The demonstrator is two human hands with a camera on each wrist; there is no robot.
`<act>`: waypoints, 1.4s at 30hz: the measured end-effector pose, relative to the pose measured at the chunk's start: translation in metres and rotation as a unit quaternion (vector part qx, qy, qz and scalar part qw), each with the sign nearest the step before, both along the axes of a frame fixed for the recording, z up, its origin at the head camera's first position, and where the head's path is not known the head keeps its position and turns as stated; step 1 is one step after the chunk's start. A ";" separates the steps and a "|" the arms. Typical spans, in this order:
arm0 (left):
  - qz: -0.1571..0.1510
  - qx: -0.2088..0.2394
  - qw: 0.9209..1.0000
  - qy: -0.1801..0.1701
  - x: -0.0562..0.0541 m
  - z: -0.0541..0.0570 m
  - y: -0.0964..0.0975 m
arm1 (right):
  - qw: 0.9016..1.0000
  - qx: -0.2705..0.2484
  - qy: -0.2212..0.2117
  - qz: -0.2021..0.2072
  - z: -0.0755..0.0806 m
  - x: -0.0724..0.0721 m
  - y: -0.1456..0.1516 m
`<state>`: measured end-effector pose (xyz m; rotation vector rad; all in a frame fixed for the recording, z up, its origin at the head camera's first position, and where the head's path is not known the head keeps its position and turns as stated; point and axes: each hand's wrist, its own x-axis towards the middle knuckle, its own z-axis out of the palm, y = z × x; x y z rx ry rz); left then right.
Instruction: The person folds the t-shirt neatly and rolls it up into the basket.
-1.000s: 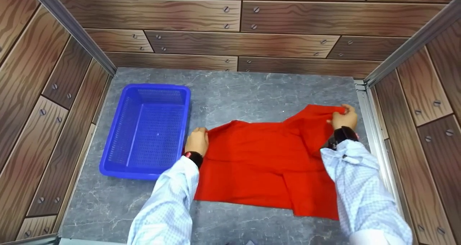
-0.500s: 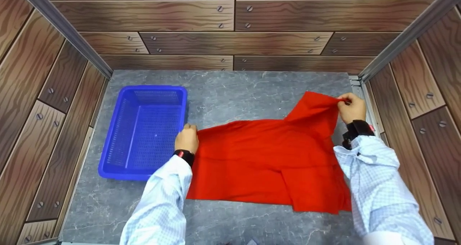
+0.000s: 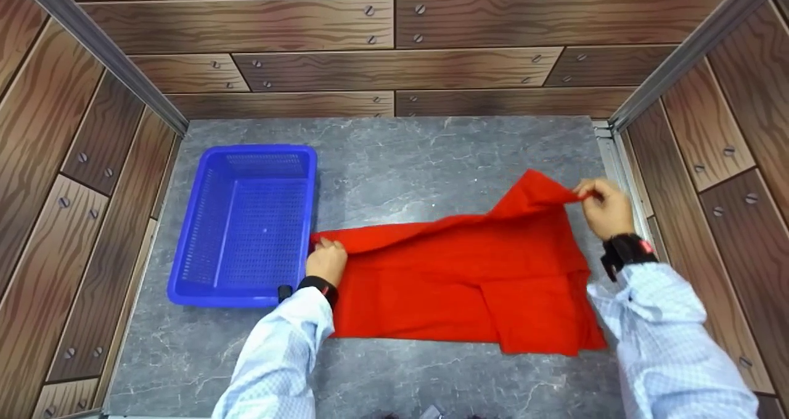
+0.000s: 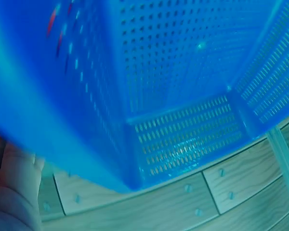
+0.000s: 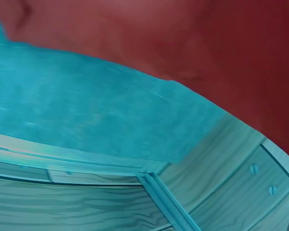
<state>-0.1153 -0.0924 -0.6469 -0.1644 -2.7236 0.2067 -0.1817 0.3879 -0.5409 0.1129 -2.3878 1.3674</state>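
A red T-shirt point(image 3: 425, 296) lies spread on the grey surface, its hem end to the left and a sleeve end to the right. My left hand point(image 3: 327, 262) grips the far left corner, right beside the blue basket point(image 3: 313, 185). Over at the right, my right hand point(image 3: 607, 208) pinches the tip of the far sleeve and holds it raised. Between the hands the far edge is lifted and turns over toward me. In the left wrist view the basket fills most of the picture, with part of the left hand point(image 4: 14, 187) at the lower left. Red cloth point(image 5: 183, 38) crosses the right wrist view.
Wood-patterned walls point(image 3: 394, 24) close in the back and both sides, with metal rails point(image 3: 622, 166) at the corners. Bare grey surface point(image 3: 431, 154) shows behind the shirt. A small light object point(image 3: 431, 411) sits at the front edge.
The right hand has moved outward to the right, lifting and stretching the sleeve, then come back nearer. The left hand has drawn the far left corner toward me, turning the far edge over.
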 end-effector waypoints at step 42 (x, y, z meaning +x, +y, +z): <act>-0.103 0.055 0.966 -0.230 0.048 -0.018 0.033 | 0.898 0.149 -0.405 -0.086 -0.109 0.070 -0.040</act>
